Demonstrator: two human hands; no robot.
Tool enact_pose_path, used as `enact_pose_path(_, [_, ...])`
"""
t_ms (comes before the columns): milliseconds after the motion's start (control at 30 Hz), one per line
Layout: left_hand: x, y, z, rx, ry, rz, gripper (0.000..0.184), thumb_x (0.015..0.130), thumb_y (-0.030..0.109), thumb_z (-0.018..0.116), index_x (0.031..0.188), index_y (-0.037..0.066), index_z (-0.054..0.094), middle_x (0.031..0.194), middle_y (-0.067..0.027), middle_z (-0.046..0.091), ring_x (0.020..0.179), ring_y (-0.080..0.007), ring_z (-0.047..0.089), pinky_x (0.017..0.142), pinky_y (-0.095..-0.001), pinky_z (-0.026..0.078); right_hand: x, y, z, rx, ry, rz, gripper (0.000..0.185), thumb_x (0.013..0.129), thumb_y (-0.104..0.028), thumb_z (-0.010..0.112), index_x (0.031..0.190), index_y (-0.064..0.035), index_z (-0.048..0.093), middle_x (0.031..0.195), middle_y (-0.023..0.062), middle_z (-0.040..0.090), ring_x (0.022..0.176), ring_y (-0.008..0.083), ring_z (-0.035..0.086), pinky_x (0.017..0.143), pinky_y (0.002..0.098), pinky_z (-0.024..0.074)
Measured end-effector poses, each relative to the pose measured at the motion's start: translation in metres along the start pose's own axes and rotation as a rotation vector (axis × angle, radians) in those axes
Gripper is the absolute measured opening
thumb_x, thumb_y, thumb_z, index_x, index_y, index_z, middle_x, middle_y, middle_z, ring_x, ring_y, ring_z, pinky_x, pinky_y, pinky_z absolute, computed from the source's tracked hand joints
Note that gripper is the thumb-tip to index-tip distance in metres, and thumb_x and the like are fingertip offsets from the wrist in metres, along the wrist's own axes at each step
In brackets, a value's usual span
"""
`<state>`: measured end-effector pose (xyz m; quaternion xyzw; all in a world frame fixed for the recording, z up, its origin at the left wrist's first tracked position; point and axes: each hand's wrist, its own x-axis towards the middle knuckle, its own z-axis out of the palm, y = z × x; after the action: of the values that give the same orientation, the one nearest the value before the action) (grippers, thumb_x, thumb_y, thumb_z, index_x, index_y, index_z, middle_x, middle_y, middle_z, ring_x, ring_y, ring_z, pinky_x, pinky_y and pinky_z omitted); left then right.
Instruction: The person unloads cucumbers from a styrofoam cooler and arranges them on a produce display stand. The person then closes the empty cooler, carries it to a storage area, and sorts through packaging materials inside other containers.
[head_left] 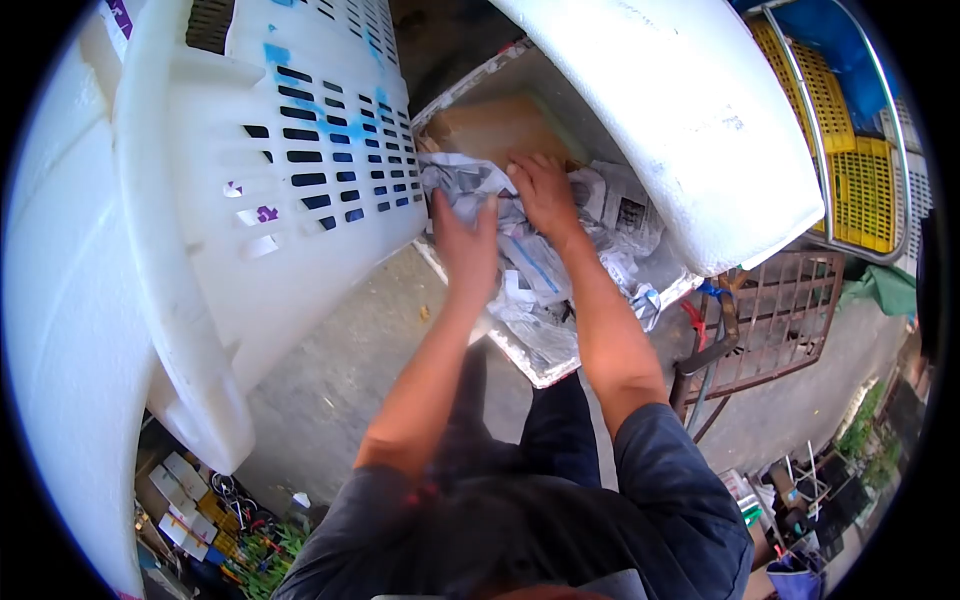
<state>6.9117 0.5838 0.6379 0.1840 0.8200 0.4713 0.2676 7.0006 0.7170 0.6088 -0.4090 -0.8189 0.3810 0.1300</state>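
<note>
Both hands reach into an open white foam box [540, 372] holding crumpled newspaper [618, 205] and clear plastic. My left hand [466, 240] is at the box's left side against the paper, thumb and fingers apart. Beside it, my right hand [545, 195] lies on the paper near the lower edge of a brown cardboard piece [495, 128], its fingers spread forward. The fingertips of both hands are partly hidden by paper or by the view angle. Under the right wrist is a clear plastic bag with a blue strip [535, 262].
A large white slotted plastic basket [300, 190] stands close on the left. A white foam piece [700, 130] overhangs the box on the right. Further right are yellow crates [862, 195] in a metal frame and a rusty metal rack [785, 310]. Clutter lies at both lower corners.
</note>
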Motion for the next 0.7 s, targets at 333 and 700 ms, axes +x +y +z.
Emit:
enact_pose_path(333, [0.086,-0.035,0.023,0.280,-0.035,-0.205,0.086,0.080,0.053,0.073,0.135,-0.009,0.048,0.120,-0.0310,0.065,0.116,-0.0430,0.061,0.099,-0.0427,0.046,-0.019,-0.009,0.020,0.033,0.123,-0.031,0.037,0.096,-0.032,0.059,0.116,-0.0024,0.069,0.117,0.0179,0.067,0.113,0.0356,0.061,0.100,0.0398,0.0449])
enact_pose_path(700, [-0.046,-0.051,-0.012,0.416,-0.298,0.140,0.062,0.083,0.024,0.074,0.135,-0.003,0.054,0.131,-0.0287,0.058,0.125,-0.0452,0.052,0.107,-0.0494,0.040,0.045,0.167,-0.019,0.485,0.088,0.491,0.046,0.097,-0.035,0.062,0.127,0.0000,0.064,0.124,0.0146,0.066,0.111,0.0232,0.061,0.095,0.0368,0.0486])
